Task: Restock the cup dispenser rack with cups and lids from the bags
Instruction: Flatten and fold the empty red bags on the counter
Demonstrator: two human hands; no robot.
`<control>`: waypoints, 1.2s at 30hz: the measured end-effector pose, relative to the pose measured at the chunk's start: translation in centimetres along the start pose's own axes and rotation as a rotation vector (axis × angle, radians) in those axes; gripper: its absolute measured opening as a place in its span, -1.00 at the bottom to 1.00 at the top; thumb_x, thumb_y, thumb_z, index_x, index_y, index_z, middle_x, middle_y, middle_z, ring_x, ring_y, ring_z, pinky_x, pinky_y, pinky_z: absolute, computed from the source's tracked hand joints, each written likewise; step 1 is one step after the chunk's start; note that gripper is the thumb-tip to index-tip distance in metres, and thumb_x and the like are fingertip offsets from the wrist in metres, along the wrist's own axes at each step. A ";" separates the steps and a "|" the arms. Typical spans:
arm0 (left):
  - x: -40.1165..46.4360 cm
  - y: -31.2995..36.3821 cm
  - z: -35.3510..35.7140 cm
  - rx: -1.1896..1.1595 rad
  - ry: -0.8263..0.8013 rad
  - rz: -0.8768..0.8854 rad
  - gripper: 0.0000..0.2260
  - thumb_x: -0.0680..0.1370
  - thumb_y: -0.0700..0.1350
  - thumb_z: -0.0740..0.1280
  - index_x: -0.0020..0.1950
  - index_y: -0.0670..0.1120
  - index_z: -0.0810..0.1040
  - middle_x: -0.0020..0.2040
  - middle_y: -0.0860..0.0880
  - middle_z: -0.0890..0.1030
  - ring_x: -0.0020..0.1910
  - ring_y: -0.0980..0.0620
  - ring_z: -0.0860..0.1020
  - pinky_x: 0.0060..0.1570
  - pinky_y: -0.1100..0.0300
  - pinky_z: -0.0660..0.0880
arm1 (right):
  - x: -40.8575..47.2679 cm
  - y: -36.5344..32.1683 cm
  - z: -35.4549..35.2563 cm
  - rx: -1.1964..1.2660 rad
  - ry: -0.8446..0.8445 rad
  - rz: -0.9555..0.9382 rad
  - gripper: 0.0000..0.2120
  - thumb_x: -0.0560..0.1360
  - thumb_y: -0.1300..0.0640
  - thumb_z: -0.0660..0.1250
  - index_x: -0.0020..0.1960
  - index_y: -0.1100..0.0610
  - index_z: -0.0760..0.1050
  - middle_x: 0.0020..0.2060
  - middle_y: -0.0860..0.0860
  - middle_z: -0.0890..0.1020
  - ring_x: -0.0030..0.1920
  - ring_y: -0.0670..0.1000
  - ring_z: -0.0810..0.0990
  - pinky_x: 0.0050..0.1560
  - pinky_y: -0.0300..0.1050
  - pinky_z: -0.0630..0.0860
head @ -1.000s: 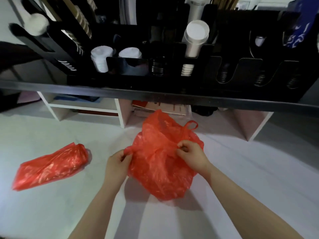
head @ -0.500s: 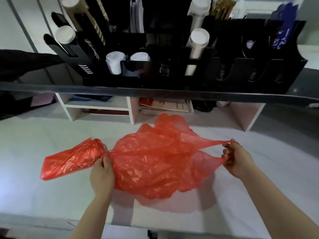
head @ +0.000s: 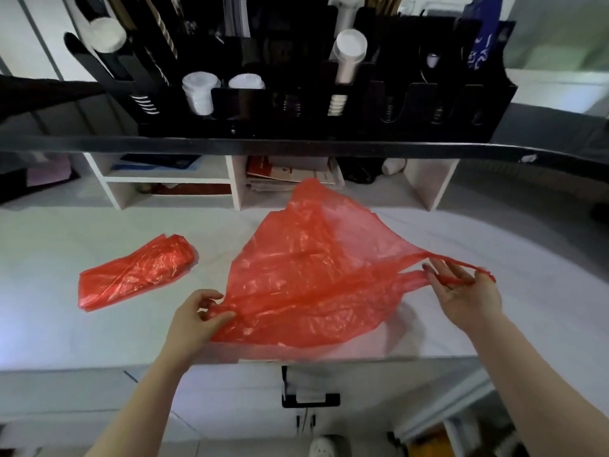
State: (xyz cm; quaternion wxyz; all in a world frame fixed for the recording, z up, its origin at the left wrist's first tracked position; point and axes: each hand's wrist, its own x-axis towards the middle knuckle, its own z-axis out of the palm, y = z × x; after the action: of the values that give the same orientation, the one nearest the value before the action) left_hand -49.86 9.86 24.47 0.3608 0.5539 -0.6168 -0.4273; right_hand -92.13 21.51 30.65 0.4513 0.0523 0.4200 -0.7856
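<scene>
A flat, empty-looking red plastic bag (head: pixel 309 278) is stretched out over the white table (head: pixel 66 252). My left hand (head: pixel 197 318) pinches its lower left corner. My right hand (head: pixel 461 291) holds the bag's handle loops at the right, fingers partly spread with a loop hooked round them. A second red bag (head: pixel 135 272), rolled up, lies on the table to the left, apart from both hands. The black cup dispenser rack (head: pixel 296 80) stands on the shelf above, with white cup stacks (head: pixel 197 90) and a tall lidded stack (head: pixel 349 51) in some slots.
A dark shelf edge (head: pixel 296 146) runs across above the table. White cubbies (head: pixel 164 179) below it hold papers and boxes. The table's front edge is close to my arms, and a black bracket (head: pixel 309 397) hangs under it. Several rack slots at the right show only springs.
The bag went from bunched between my hands to pulled wide and flat. My right hand moved right with the handles. The view tilted down, showing the table's front edge.
</scene>
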 end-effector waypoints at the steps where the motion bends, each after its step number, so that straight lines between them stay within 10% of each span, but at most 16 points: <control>1: -0.3 0.0 -0.2 -0.026 -0.104 -0.034 -0.66 0.34 -0.22 0.56 0.03 0.01 0.56 -0.08 -0.03 0.59 -0.18 -0.07 0.57 -0.19 0.10 0.55 | -0.2 -0.3 -0.6 0.016 0.011 -0.011 -0.47 0.66 -0.11 -0.10 0.09 0.27 0.48 -0.17 0.20 0.70 0.00 0.19 0.64 0.02 0.10 0.57; 4: -1.2 0.0 -0.2 0.055 -0.217 -0.038 -0.68 0.31 -0.27 0.46 -0.02 0.03 0.60 -0.11 0.00 0.63 -0.24 -0.06 0.58 -0.26 0.12 0.55 | -0.5 -1.1 -1.8 0.011 0.029 -0.039 -0.44 0.65 -0.13 -0.15 0.13 0.22 0.49 -0.11 0.16 0.71 0.05 0.22 0.60 0.11 0.14 0.48; 8: -0.8 0.4 0.0 0.315 0.134 -0.076 -0.82 0.49 -0.28 0.23 -0.03 -0.04 0.52 -0.16 -0.04 0.63 -0.28 -0.05 0.61 -0.23 0.11 0.45 | -0.5 -1.6 -2.1 -0.007 0.051 -0.030 -0.42 0.65 -0.11 -0.17 0.14 0.21 0.52 -0.04 0.16 0.70 0.05 0.23 0.62 0.03 0.17 0.51; 18: 1.6 2.0 -2.2 -0.447 0.459 -0.340 -0.65 0.49 -0.42 -0.02 0.11 -0.33 0.50 -0.29 -0.23 0.55 -0.56 0.06 0.53 -0.53 0.28 0.50 | -0.4 -0.3 0.8 -0.097 0.058 -0.100 -0.69 0.66 0.16 -0.02 0.28 0.15 0.42 0.14 0.10 0.58 0.14 0.16 0.57 0.13 0.07 0.45; 26: 4.0 3.8 -2.7 -0.527 0.612 -0.102 -0.64 0.48 -0.39 0.00 0.17 -0.17 0.44 0.09 -0.25 0.55 -0.18 -0.14 0.63 -0.33 0.17 0.60 | -0.6 -0.9 2.9 -0.138 0.008 -0.270 -0.71 0.61 0.36 0.06 0.25 0.17 0.40 -0.07 0.00 0.57 0.01 -0.11 0.61 -0.08 -0.20 0.57; 31: 2.8 1.5 -2.3 0.140 0.426 0.049 -0.57 0.51 -0.37 0.05 0.23 0.05 0.39 -0.04 -0.14 0.59 -0.19 -0.19 0.60 -0.17 -0.07 0.55 | 1.3 -1.9 1.0 -0.056 0.122 -0.303 -0.74 0.56 0.45 0.12 0.15 0.18 0.40 -0.33 -0.03 0.65 -0.22 -0.12 0.64 -0.28 -0.29 0.58; 36: 0.9 -1.9 -0.8 0.482 0.211 0.012 -0.59 0.49 -0.34 0.24 0.29 -0.01 0.43 -0.02 -0.21 0.65 -0.10 -0.25 0.58 -0.18 0.04 0.38 | 3.2 -1.4 -2.7 -0.253 0.181 -0.162 -0.73 0.57 0.40 0.07 -0.10 0.15 0.48 -0.15 0.04 0.53 -0.03 0.03 0.54 0.15 -0.11 0.51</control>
State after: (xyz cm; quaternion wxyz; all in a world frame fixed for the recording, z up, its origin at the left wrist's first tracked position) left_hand -48.58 8.81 22.97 0.2833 0.6616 -0.6630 -0.2060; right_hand -95.86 21.63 28.25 0.3499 0.0316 0.5573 -0.7523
